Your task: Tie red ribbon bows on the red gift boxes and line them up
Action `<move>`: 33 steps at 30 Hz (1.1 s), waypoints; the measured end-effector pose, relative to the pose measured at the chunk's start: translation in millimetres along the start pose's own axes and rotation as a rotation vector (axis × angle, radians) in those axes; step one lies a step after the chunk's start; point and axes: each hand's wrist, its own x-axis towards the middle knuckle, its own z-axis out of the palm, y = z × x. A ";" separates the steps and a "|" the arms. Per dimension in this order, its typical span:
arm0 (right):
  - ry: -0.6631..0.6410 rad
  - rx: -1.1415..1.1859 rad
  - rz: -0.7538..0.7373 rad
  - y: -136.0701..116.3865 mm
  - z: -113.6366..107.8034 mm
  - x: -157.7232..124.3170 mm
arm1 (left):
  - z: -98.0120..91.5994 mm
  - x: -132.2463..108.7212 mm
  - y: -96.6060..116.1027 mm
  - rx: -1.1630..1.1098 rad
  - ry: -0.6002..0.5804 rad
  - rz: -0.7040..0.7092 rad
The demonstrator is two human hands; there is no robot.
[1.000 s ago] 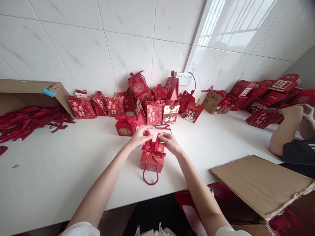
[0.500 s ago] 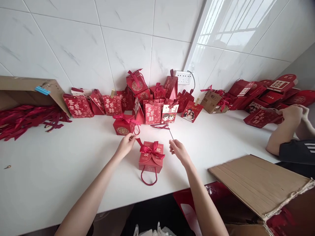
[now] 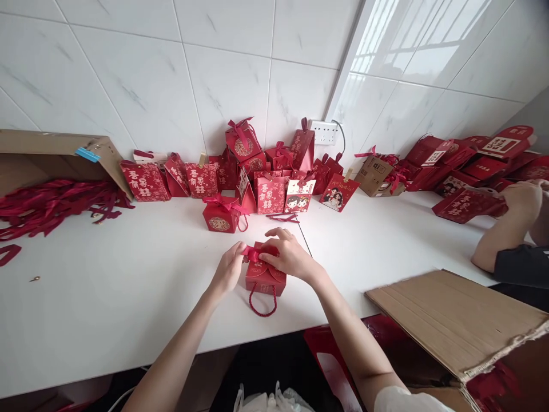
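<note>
A red gift box (image 3: pixel 266 281) with a twisted rope handle (image 3: pixel 262 313) stands on the white table in front of me. Pinched between the thumb and fingers of my left hand (image 3: pixel 229 269) is the end of the red ribbon (image 3: pixel 251 253) on its top. My right hand (image 3: pixel 288 254) reaches over the lid, its thumb and forefinger closed on the bow; its other fingers are raised and cover much of the bow. A thin dark stick or cord (image 3: pixel 305 237) lies behind my right hand, partly hidden.
Another ribboned box (image 3: pixel 221 216) stands behind, before a row of red gift boxes (image 3: pixel 272 194) along the wall. Ribbons (image 3: pixel 64 206) spill from a carton (image 3: pixel 55 140) at left. A small brass-coloured piece (image 3: pixel 35 278) lies nearby. At right are a cardboard flap (image 3: pixel 454 309) and a co-worker's hands (image 3: pixel 521 200).
My right hand has let go of the thin dark piece and moved left onto the bow. My left hand has moved right, drawing close to the box with the ribbon end.
</note>
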 end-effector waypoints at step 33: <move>0.417 0.183 0.460 -0.4 7.2 -39.3 | 15.9 -17.8 7.1 0.449 -0.079 0.217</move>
